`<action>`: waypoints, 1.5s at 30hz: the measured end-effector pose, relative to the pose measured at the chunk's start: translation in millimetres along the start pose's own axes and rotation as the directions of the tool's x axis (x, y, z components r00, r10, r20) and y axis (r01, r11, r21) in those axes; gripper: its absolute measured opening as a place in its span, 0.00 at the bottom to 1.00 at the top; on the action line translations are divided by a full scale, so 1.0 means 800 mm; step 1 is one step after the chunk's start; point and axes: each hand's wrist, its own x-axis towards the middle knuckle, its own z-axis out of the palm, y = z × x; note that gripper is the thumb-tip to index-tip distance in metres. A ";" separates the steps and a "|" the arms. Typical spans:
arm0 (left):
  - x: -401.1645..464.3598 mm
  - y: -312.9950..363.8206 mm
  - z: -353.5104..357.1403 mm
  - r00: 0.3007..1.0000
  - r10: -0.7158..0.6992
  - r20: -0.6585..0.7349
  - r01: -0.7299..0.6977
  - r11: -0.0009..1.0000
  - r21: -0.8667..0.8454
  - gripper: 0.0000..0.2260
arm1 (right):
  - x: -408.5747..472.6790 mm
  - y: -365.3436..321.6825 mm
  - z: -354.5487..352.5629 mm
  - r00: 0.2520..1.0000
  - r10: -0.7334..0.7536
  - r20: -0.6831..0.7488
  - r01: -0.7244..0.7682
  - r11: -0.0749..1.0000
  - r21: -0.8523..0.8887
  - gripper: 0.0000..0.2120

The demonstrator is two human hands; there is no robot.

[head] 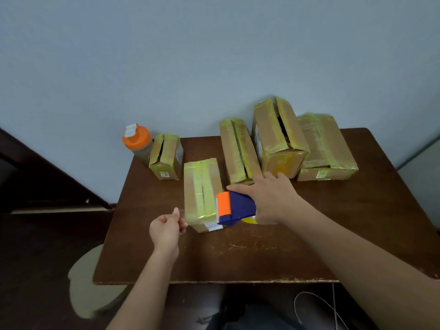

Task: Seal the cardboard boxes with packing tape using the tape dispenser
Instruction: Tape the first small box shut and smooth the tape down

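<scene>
A blue and orange tape dispenser (pixel 234 207) hangs just above the near end of a cardboard box (pixel 202 186) covered in yellowish tape. My right hand (pixel 271 196) grips the dispenser from the right, index finger stretched along its top. My left hand (pixel 166 228) pinches the free end of a clear tape strip (pixel 188 216) that runs from the dispenser leftward across the box's near end. Several more taped cardboard boxes stand behind on the brown table (pixel 238 253): a small one (pixel 166 157), a long one (pixel 238 151), a tall one (pixel 278 136) and a wide one (pixel 326 148).
A bottle with an orange cap (pixel 138 144) stands at the table's back left corner beside the small box. A pale wall rises right behind the table. A thin cord (pixel 316 306) loops on the dark floor below the table's front edge.
</scene>
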 end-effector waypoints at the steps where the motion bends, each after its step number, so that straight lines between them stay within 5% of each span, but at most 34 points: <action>1: 0.000 -0.001 0.000 1.000 -0.006 -0.009 0.006 1.000 -0.005 0.07 | 0.000 -0.001 0.000 1.000 -0.003 0.000 0.003 1.000 0.000 0.40; 26: 0.003 -0.008 0.002 0.999 -0.006 -0.043 0.003 0.997 -0.074 0.07 | 0.007 -0.010 0.003 0.998 -0.021 0.050 0.021 1.000 0.013 0.41; 45: 0.030 -0.031 0.024 0.985 -0.116 0.124 0.101 0.988 0.120 0.10 | 0.016 0.019 0.044 0.994 -0.019 0.111 0.003 0.989 0.146 0.42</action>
